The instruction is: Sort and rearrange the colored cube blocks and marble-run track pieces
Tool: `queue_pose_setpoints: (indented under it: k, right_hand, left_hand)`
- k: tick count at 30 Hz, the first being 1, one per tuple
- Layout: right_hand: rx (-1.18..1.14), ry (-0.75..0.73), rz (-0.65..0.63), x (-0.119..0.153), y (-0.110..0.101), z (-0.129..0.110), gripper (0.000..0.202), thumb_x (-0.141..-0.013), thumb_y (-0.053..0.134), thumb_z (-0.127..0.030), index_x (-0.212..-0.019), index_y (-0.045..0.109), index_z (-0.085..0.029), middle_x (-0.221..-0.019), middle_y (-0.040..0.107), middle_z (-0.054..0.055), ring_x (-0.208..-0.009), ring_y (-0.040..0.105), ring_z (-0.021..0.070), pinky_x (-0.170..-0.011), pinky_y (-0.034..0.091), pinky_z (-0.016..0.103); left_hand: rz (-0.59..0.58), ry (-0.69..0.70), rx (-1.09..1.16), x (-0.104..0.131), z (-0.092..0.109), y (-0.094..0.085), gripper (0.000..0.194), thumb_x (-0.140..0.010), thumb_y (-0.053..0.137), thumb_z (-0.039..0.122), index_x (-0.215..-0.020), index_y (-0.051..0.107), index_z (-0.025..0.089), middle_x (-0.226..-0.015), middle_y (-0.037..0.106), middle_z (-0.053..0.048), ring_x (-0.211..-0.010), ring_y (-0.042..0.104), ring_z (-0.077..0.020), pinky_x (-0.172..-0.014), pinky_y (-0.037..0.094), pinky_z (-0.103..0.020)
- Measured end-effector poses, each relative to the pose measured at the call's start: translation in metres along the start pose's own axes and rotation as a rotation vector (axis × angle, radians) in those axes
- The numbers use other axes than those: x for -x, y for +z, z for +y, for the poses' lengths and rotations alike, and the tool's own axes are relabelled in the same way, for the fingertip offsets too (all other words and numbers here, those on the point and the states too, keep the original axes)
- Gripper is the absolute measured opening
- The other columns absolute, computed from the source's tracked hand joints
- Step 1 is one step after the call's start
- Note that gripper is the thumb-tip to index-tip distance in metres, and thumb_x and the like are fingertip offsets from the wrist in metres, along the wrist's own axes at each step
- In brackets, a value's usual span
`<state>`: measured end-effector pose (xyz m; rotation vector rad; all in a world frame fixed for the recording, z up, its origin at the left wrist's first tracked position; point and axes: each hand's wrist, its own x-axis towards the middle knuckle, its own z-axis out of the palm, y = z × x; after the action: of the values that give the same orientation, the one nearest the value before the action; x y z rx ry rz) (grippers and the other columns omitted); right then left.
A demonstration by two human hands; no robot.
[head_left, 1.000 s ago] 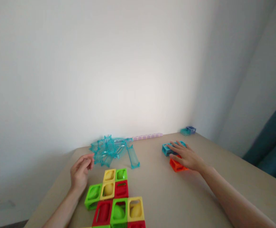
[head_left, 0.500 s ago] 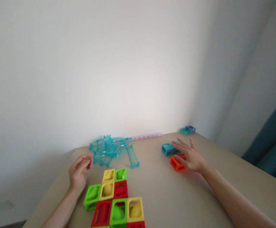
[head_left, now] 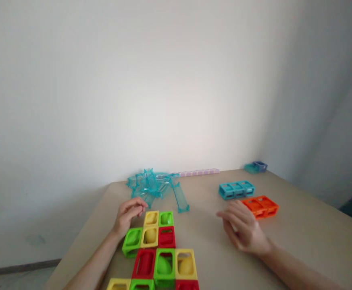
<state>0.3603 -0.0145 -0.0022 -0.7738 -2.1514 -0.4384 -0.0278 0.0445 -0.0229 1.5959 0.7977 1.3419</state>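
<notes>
Joined red, green and yellow cube blocks point(head_left: 164, 269) lie on the table at the lower middle. Just beyond their far left end rests my left hand point(head_left: 129, 215), its fingers curled together; whatever they may hold is too small to see. My right hand point(head_left: 244, 227) hovers over the table with bent, loosely gathered fingers, and nothing shows in them. It is in front of an orange three-cell block row point(head_left: 262, 206) and hides part of its left end. Behind that row lies a teal three-cell block row point(head_left: 236, 189).
Translucent teal track pieces point(head_left: 151, 187) are heaped near the wall, with one strip point(head_left: 180, 197) pointing forward. A pale purple patterned bar point(head_left: 198, 172) lies along the wall. In the far right corner sit a purple block point(head_left: 259, 166) and a teal piece.
My right hand has drawn back from the orange and teal rows, and its spread fingers have bent inward. The view has turned left, so the objects appear further right.
</notes>
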Motion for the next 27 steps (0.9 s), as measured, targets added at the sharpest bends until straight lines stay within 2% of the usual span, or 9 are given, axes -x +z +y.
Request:
queue_pose_setpoints:
  k: [3, 4, 8, 11, 13, 16, 21, 24, 27]
  right_hand:
    - [-0.192, -0.174, -0.187, -0.012, 0.029, -0.042, 0.018, -0.076, 0.045, -0.01, -0.088, 0.057, -0.017, -0.06, 0.054, 0.002, -0.054, 0.046, 0.0165, -0.052, 0.031, 0.029]
    - [-0.247, -0.145, -0.213, -0.017, 0.039, -0.05, 0.016, -0.076, 0.044, -0.011, -0.085, 0.056, -0.018, -0.058, 0.052, 0.001, -0.051, 0.044, 0.0153, -0.05, 0.029, 0.028]
    - [-0.377, 0.305, -0.196, -0.044, 0.075, -0.055, 0.013, -0.08, 0.042, -0.014, -0.083, 0.055, -0.017, -0.054, 0.05, -0.002, -0.046, 0.045, 0.0115, -0.049, 0.031, 0.024]
    - [-0.419, 0.435, -0.247, -0.061, 0.088, -0.052, 0.02, -0.084, 0.044, -0.019, -0.096, 0.06, -0.016, -0.054, 0.051, -0.004, -0.047, 0.047, 0.0109, -0.05, 0.033, 0.022]
    - [-0.474, 0.427, -0.341, -0.066, 0.087, -0.053, 0.023, -0.086, 0.046, -0.024, -0.1, 0.063, -0.017, -0.054, 0.052, -0.004, -0.047, 0.047, 0.0105, -0.05, 0.033, 0.022]
    - [-0.57, 0.406, -0.467, -0.067, 0.079, -0.056, 0.026, -0.09, 0.045, -0.031, -0.096, 0.066, -0.017, -0.053, 0.051, -0.003, -0.047, 0.046, 0.01, -0.048, 0.032, 0.021]
    - [-0.565, 0.481, -0.384, -0.068, 0.071, -0.063, 0.031, -0.091, 0.045, -0.034, -0.108, 0.063, -0.015, -0.059, 0.055, -0.002, -0.051, 0.047, 0.0112, -0.05, 0.033, 0.022]
    - [-0.553, 0.49, -0.332, -0.07, 0.066, -0.07, 0.025, -0.089, 0.049, -0.034, -0.101, 0.061, -0.016, -0.058, 0.053, -0.003, -0.049, 0.045, 0.0101, -0.049, 0.031, 0.022]
    - [-0.606, 0.411, -0.354, -0.071, 0.058, -0.076, 0.017, -0.087, 0.052, -0.031, -0.088, 0.06, -0.017, -0.058, 0.053, -0.003, -0.049, 0.043, 0.0093, -0.049, 0.031, 0.021]
  left_hand:
    - [-0.114, -0.087, -0.022, 0.001, 0.003, 0.005, 0.018, -0.077, 0.059, 0.028, -0.08, 0.069, 0.013, -0.068, 0.058, -0.002, -0.061, 0.047, -0.0118, -0.056, 0.034, -0.023]
    - [-0.126, -0.11, -0.016, 0.001, 0.004, 0.006, 0.018, -0.076, 0.059, 0.028, -0.08, 0.069, 0.013, -0.068, 0.058, -0.002, -0.06, 0.047, -0.0113, -0.055, 0.033, -0.023]
    - [-0.116, -0.175, 0.014, 0.0, 0.004, 0.01, 0.021, -0.075, 0.06, 0.031, -0.085, 0.068, 0.015, -0.068, 0.056, 0.0, -0.053, 0.044, -0.009, -0.049, 0.029, -0.021]
    - [-0.107, -0.323, -0.013, 0.001, 0.004, 0.012, 0.024, -0.075, 0.06, 0.032, -0.092, 0.066, 0.016, -0.053, 0.049, 0.004, -0.045, 0.039, -0.0085, -0.044, 0.025, -0.02]
    - [-0.112, -0.383, -0.044, 0.0, 0.006, 0.014, 0.023, -0.074, 0.062, 0.032, -0.09, 0.067, 0.016, -0.054, 0.053, 0.003, -0.046, 0.042, -0.0092, -0.045, 0.026, -0.02]
    - [-0.149, -0.365, -0.13, -0.002, 0.012, 0.018, 0.021, -0.073, 0.063, 0.031, -0.083, 0.07, 0.014, -0.067, 0.063, -0.001, -0.058, 0.052, -0.0126, -0.051, 0.034, -0.021]
    - [-0.201, -0.399, -0.187, -0.004, 0.023, 0.023, 0.024, -0.072, 0.065, 0.034, -0.084, 0.074, 0.015, -0.071, 0.068, -0.003, -0.063, 0.057, -0.0154, -0.058, 0.039, -0.024]
    - [-0.213, -0.391, -0.195, -0.003, 0.024, 0.023, 0.029, -0.072, 0.066, 0.035, -0.09, 0.074, 0.014, -0.074, 0.071, -0.004, -0.065, 0.059, -0.0166, -0.06, 0.041, -0.025]
    - [-0.202, -0.383, -0.202, -0.002, 0.022, 0.022, 0.031, -0.072, 0.066, 0.035, -0.092, 0.075, 0.013, -0.077, 0.072, -0.005, -0.067, 0.06, -0.0175, -0.062, 0.042, -0.026]
